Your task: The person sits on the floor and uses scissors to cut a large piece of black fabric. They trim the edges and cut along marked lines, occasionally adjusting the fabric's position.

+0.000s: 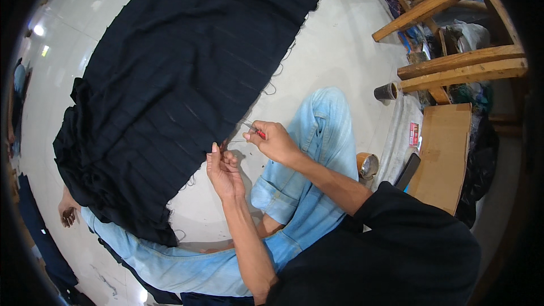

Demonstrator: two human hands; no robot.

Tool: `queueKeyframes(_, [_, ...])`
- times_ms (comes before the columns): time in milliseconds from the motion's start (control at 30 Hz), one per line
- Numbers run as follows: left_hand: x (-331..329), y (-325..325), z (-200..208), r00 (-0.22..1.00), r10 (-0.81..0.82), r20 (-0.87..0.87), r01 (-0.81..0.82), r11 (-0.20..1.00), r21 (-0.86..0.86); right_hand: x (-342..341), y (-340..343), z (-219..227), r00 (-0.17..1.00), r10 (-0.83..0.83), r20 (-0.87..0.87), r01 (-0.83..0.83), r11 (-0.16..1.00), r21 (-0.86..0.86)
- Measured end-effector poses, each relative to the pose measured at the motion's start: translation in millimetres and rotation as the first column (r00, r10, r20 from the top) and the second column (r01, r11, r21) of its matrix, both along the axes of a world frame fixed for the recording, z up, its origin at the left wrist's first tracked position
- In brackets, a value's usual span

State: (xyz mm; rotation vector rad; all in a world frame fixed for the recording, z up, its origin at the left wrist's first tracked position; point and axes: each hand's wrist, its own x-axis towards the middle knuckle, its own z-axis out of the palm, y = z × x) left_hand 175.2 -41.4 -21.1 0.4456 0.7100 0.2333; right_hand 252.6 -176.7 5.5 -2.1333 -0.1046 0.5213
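The right hand (pixel 276 141) is pinching a small red-handled tool (pixel 258 132), its fingers pressed together around the handle while the thin metal tip is pointing toward the frayed edge of the cloth (pixel 187 68). Just beside it, the left hand (pixel 222 169) is pinching that edge between thumb and fingertips, holding it up off the floor (pixel 334 51). The cloth is lying spread across the pale, glossy floor, running from the top of the view down to the person's left, where it is bunching into folds over the left leg; it is black, with faint stripes across it and loose threads trailing along its near edge. The person is sitting on the floor in light blue jeans (pixel 317 153) with rolled cuffs, the right knee bending up just behind the right hand, and is wearing a black top (pixel 396 249). To the right of the knee, a roll of brown tape (pixel 367 165) is lying on the floor, with a dark flat thing (pixel 409 170), perhaps a phone, near it. A flat piece of cardboard (pixel 447 153) is lying beyond these, and a small red packet (pixel 414 134) is resting on a pale sheet beside it. Farther back, a brown cup (pixel 387 91) is standing at the foot of a wooden frame (pixel 453 34); what is in it cannot be told. Bags and bundles are sitting under the frame, too cluttered to make out.
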Motion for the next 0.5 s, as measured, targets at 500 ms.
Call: queueKeyframes(500, [-2.2,-4.8,-5.3,0.998,-0.013,0.056,0.014,1.0,-0.022,4.0,26.1,15.7,0.811,0.001,-0.585,0.263,0.893,0.366])
